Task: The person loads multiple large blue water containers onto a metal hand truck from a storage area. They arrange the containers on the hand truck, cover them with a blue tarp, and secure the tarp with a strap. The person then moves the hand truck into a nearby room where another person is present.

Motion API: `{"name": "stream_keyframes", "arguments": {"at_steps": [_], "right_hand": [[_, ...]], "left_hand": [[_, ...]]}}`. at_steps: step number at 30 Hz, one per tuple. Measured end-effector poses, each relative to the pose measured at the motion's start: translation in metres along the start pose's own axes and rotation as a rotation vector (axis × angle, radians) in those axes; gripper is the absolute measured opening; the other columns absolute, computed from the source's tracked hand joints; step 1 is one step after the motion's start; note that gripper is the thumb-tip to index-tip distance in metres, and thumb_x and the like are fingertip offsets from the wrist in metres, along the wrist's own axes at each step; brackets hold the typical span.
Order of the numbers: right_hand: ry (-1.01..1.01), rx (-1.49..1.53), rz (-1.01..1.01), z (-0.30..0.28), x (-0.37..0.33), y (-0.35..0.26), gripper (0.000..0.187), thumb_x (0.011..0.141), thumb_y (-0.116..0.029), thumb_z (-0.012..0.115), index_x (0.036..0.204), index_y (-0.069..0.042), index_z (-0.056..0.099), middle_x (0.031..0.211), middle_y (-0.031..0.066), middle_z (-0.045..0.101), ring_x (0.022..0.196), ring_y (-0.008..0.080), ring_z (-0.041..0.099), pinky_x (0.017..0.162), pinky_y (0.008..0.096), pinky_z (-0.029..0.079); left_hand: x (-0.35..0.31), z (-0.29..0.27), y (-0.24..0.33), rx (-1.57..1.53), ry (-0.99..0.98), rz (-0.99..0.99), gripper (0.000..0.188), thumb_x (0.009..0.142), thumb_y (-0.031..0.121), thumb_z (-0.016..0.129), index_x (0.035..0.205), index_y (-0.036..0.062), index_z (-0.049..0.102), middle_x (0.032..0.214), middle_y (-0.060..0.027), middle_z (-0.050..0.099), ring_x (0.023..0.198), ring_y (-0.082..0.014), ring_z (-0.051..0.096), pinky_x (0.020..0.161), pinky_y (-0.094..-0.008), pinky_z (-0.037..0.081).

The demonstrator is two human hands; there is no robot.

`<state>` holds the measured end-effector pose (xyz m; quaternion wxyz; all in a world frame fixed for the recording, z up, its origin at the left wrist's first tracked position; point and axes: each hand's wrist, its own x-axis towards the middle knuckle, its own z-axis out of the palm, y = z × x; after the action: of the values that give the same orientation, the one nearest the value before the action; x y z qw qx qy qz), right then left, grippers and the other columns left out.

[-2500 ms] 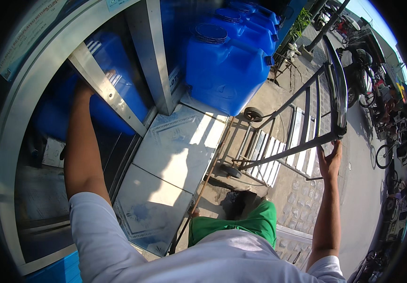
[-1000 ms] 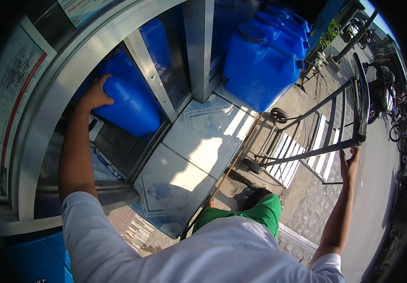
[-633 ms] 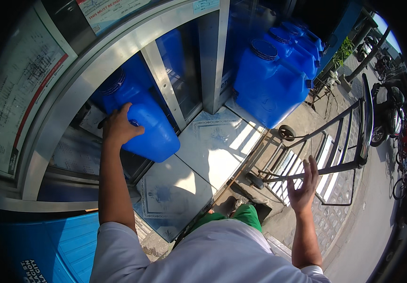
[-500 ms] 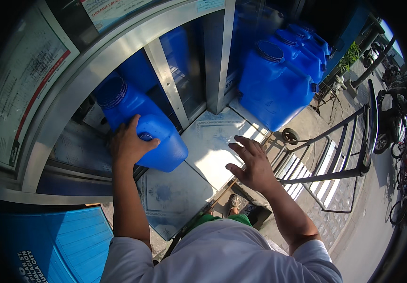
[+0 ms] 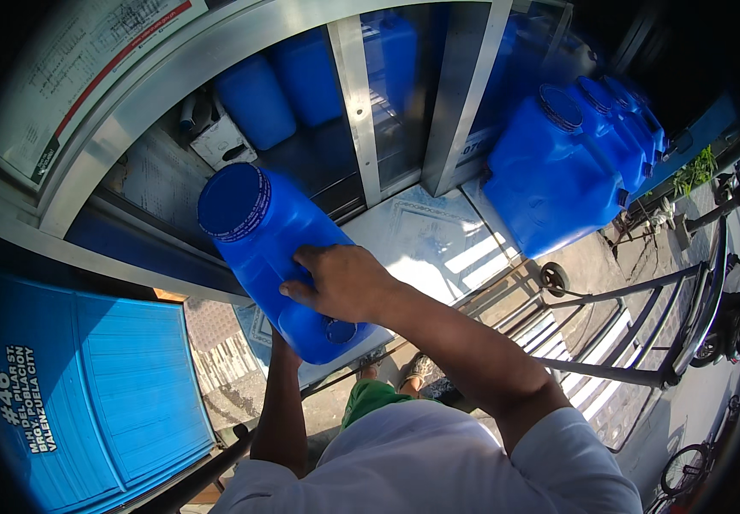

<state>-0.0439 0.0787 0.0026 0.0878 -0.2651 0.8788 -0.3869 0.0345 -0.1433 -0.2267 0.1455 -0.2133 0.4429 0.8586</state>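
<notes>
A blue plastic water jug point(image 5: 297, 227) with a wide round screw cap point(image 5: 233, 201) is tilted in front of me, its cap toward the far left. My right hand point(image 5: 340, 278) reaches across and is closed on the jug's upper side, where its handle is. A small round spigot cap point(image 5: 341, 331) shows at the jug's near end. My left hand point(image 5: 284, 349) comes up under the jug's near left side; the jug hides its fingers. Beyond the jug lies a white tiled ledge point(image 5: 404, 224).
Several blue jugs point(image 5: 550, 188) stand in a row on the right. More blue containers point(image 5: 254, 103) sit behind the metal-framed opening point(image 5: 354, 94). A metal cart point(image 5: 601, 373) is at my right, a blue ribbed panel point(image 5: 143, 377) at lower left. A bicycle point(image 5: 685, 467) stands farther right.
The jug has come nearer, away from the opening. My right hand has moved left onto it. My left hand has slipped from its top to beneath it. The view has shifted left.
</notes>
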Motion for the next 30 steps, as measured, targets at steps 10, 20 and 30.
{"name": "stream_keyframes", "arguments": {"at_steps": [10,20,30], "right_hand": [[0.052,0.027,0.293,-0.026,-0.134,-0.002,0.051,0.082,-0.036,0.072,0.11,0.005,0.057,0.078,0.0243,0.066,0.074,0.0411,0.068,0.069,0.046,0.054],[0.449,-0.133,0.57,-0.095,-0.191,0.056,0.042,0.08,-0.023,0.072,0.111,0.003,0.063,0.09,0.0221,0.069,0.078,0.033,0.07,0.07,0.0392,0.054],[0.685,-0.549,0.619,-0.168,-0.188,0.147,0.036,0.086,-0.029,0.067,0.109,-0.002,0.067,0.09,0.0237,0.069,0.083,0.04,0.067,0.075,0.0453,0.053]], "left_hand": [[-0.025,0.051,-0.051,0.051,-0.346,-0.359,0.088,0.088,0.076,0.043,0.149,0.0173,0.017,0.142,-0.0132,0.037,0.126,-0.0288,0.041,0.094,-0.0493,0.04],[0.041,0.152,-0.135,0.229,-0.407,-0.473,0.099,0.086,0.079,0.041,0.154,0.0214,-0.002,0.156,-0.0153,0.021,0.14,-0.0371,0.03,0.102,-0.0626,0.034],[0.075,0.299,-0.187,0.192,-0.348,-0.374,0.13,0.072,0.084,0.056,0.149,0.0214,-0.029,0.162,-0.0117,-0.014,0.148,-0.0411,0.0,0.103,-0.076,0.023]]}}
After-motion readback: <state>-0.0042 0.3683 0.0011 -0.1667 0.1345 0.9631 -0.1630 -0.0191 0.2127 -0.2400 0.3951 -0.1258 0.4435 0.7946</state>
